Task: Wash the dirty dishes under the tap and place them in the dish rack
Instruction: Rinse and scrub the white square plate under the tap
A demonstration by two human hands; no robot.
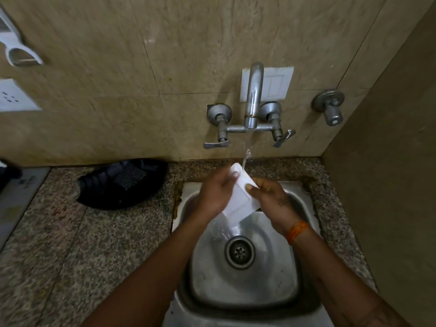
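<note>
A small white rectangular dish (238,199) is held tilted over the steel sink (243,291), directly under the running tap (253,95). My left hand (215,192) grips its left side and my right hand (271,197) grips its right edge, thumb on top. Water strikes the dish's upper end and runs off its lower corner toward the drain (240,252). A black dish rack (122,182) sits on the counter to the left of the sink, against the wall.
Speckled granite counter (82,244) surrounds the sink. The tap's two lever handles (215,144) stick out from the tiled wall. A separate valve (330,108) is mounted further right, and a side wall (389,185) closes off the right.
</note>
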